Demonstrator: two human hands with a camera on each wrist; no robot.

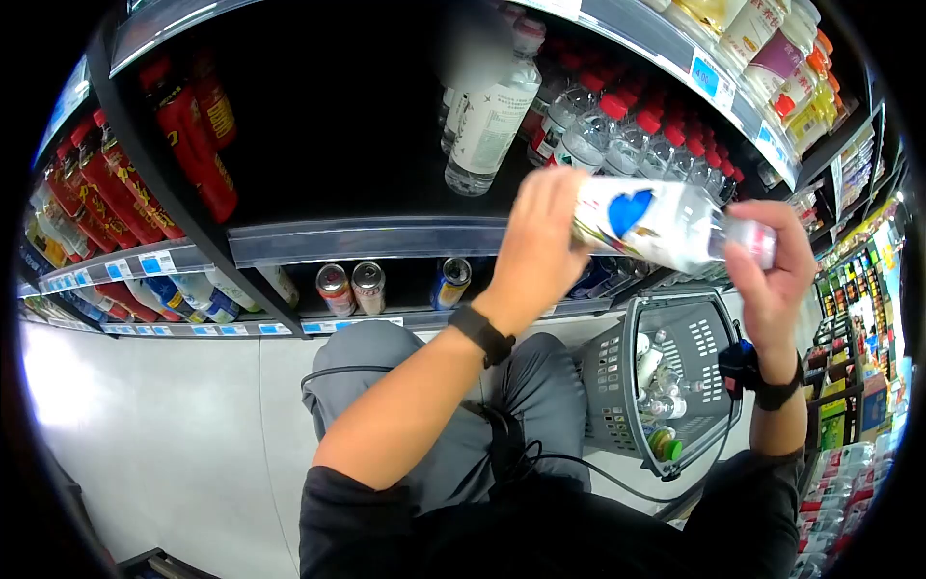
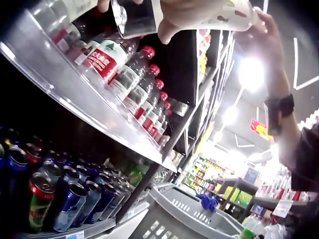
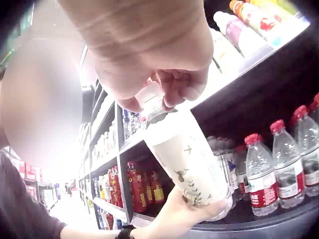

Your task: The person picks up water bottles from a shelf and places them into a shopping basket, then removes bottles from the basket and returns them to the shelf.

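A clear bottle with a wide white label and a blue mark (image 1: 641, 220) lies nearly level between both hands in front of the shelf. My left hand (image 1: 538, 236) grips its base end. At the other end, the thumb and fingers of my right hand (image 1: 779, 265) pinch the capped neck. In the right wrist view the bottle (image 3: 187, 159) slants down from the right hand (image 3: 149, 45) to the left hand (image 3: 184, 211), and its label shows a plant drawing. Similar white-labelled bottles (image 1: 485, 130) stand upright on the shelf just behind the left hand.
Red-capped water bottles (image 1: 588, 140) stand in rows to the right on the shelf (image 1: 376, 241). Red bottles (image 1: 188, 135) are at the left; cans (image 1: 368, 285) sit one level below. A grey basket (image 1: 612, 400) holding several bottles stands on the floor beside the right knee.
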